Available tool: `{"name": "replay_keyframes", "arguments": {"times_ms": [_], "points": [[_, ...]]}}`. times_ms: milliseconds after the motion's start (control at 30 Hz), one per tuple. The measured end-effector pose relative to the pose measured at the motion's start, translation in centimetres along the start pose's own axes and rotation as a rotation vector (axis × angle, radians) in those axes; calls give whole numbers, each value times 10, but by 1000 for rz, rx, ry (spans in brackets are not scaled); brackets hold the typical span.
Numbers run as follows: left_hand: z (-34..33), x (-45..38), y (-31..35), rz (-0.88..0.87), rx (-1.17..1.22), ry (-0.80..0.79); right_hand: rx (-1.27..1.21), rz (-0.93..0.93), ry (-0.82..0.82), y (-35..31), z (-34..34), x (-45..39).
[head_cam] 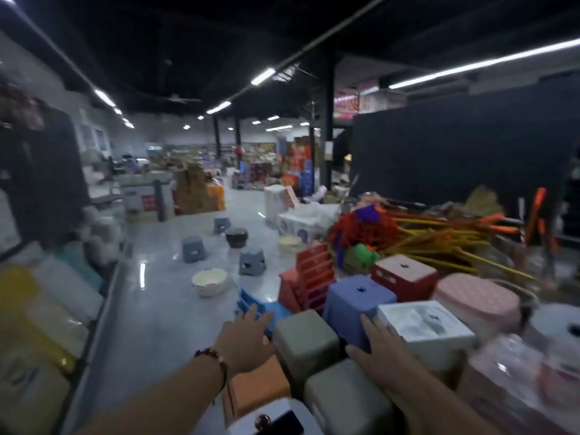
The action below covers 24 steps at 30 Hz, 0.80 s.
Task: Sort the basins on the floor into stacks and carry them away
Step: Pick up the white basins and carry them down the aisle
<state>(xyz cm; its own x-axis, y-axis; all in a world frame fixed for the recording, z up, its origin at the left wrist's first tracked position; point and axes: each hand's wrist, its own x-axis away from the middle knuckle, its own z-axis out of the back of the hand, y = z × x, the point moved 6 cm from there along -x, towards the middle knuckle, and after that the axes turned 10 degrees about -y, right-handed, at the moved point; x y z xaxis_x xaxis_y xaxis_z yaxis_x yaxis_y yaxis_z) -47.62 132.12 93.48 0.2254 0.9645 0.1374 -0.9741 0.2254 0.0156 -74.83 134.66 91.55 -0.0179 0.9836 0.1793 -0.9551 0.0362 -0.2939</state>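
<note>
Three basins stand apart on the shiny floor ahead: a cream basin [209, 281] nearest me, a dark basin [236, 236] farther back, and a pale cream basin [290, 243] to its right. My left hand [246, 339], with a bead bracelet at the wrist, is stretched forward with straight fingers and holds nothing. My right hand [378, 353] is also spread flat, hovering over the grey-green stools [306, 340] and near a blue stool [354, 301]. Whether it touches them I cannot tell. The picture is blurred.
Three grey-blue small stools [252, 262] stand among the basins. Stacked stools in red, pink, white and orange crowd the lower right. A heap of mops and brooms [439, 243] lies behind. Shelves with packaged goods [47, 309] line the left. The aisle runs toward the store's back.
</note>
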Motion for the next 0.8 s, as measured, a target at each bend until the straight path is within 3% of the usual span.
{"name": "replay_keyframes", "arguments": {"times_ms": [267,433,600,800], "points": [[39,26,-245,286,-6,38,17,221,-96,-250,-20,-79],[45,17,-356,318,-61,-29,30,284,-168,-377,-52,-133],[58,-18,-430,314,-178,-52,125,300,-239,-442,-82,-187],[84,-107,-482,280,-196,-32,147,292,-213,-478,-76,-283]]}}
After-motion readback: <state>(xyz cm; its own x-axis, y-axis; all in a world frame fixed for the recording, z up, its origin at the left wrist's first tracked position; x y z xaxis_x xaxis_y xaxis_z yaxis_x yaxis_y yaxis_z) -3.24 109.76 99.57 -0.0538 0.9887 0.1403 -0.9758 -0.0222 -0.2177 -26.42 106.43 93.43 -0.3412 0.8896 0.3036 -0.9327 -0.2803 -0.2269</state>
